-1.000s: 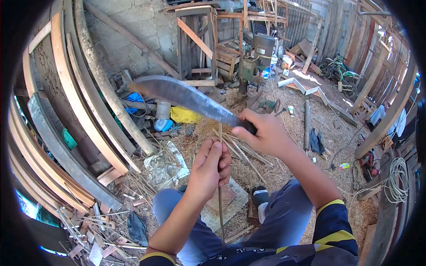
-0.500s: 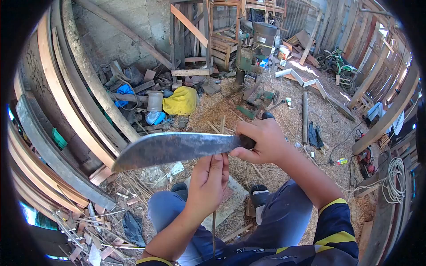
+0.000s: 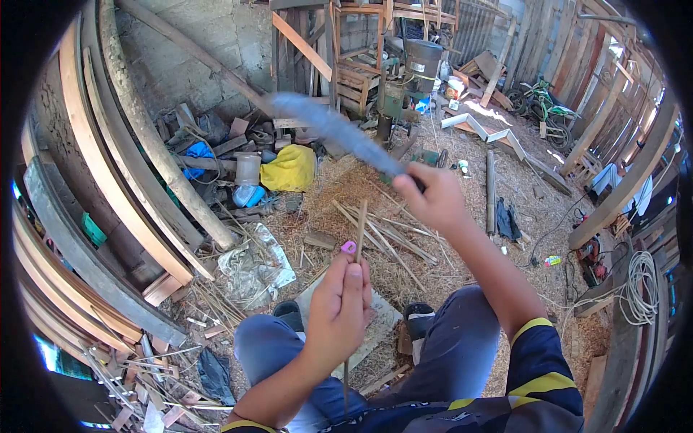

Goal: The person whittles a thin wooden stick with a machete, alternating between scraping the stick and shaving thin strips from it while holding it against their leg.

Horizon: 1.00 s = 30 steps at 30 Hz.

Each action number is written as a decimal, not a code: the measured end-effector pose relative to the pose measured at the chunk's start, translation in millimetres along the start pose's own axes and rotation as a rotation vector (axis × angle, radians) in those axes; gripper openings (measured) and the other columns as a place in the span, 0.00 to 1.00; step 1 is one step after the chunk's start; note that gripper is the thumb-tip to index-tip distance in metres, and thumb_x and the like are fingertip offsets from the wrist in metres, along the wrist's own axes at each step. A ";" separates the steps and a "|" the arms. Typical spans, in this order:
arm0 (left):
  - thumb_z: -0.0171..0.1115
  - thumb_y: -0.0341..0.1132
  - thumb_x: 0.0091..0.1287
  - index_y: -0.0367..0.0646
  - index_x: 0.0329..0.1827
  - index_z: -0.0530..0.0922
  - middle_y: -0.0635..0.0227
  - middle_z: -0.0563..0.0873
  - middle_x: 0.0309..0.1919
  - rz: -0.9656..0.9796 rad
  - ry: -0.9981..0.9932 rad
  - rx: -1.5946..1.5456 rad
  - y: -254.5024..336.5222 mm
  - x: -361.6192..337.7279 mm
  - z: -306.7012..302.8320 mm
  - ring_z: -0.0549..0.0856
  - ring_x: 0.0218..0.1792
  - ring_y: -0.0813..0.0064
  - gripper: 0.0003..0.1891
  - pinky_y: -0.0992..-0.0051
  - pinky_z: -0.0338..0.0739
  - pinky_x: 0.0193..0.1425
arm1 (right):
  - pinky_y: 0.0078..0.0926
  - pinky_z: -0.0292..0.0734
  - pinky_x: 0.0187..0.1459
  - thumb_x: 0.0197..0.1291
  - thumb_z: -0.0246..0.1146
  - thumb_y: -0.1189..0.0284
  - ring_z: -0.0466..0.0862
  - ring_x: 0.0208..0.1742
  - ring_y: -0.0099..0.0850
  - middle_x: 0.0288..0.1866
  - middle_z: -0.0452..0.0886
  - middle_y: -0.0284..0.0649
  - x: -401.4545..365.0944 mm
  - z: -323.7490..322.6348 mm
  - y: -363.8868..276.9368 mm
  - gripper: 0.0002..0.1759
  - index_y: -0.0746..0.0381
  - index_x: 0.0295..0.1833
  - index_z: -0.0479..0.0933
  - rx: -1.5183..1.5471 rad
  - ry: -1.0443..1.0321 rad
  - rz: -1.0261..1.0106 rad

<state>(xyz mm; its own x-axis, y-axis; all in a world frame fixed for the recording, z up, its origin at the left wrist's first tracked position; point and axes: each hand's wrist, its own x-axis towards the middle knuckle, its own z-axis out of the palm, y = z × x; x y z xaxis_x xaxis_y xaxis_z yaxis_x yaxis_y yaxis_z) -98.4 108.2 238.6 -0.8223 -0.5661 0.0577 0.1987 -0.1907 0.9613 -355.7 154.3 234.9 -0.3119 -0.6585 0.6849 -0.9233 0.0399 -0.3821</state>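
My right hand (image 3: pixel 435 196) is wrapped round the dark handle of a machete (image 3: pixel 336 132). Its wide blade, smeared by motion, points up and to the left, apart from the stick. My left hand (image 3: pixel 339 310) grips a thin wooden stick (image 3: pixel 360 229) that stands upright, its top above my fingers and its lower part running down towards my lap. A small pink thing (image 3: pixel 349 247) shows at the tip of a left finger. Beyond the stick, several thin wood strips (image 3: pixel 397 242) lie on the shavings.
Long planks (image 3: pixel 94 144) lean along the left. A yellow cloth (image 3: pixel 289 168) and scrap lie by the wall. A green machine (image 3: pixel 393 101) stands ahead. A motorbike (image 3: pixel 545 108) is at the far right. Coiled rope (image 3: pixel 641 289) hangs at the right. My knees are below my hands.
The machete has swung up and away from the stick, its tip now higher. My right hand has risen slightly. The stick's top and the pink thing have come into sight.
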 end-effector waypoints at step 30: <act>0.46 0.41 0.88 0.45 0.49 0.72 0.80 0.68 0.23 -0.038 0.051 -0.029 -12.7 9.6 2.9 0.63 0.20 0.89 0.11 0.81 0.59 0.22 | 0.42 0.75 0.25 0.63 0.69 0.40 0.84 0.22 0.45 0.19 0.79 0.41 -14.3 -16.6 -45.2 0.29 0.56 0.29 0.76 -0.121 -0.173 -0.346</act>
<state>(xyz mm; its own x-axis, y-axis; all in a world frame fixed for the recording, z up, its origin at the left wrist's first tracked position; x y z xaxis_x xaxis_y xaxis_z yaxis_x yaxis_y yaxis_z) -110.3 107.5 227.6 -0.8014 -0.5981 0.0070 0.1842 -0.2356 0.9542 -313.2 174.3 252.7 0.0547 -0.7652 0.6414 -0.9901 -0.1249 -0.0646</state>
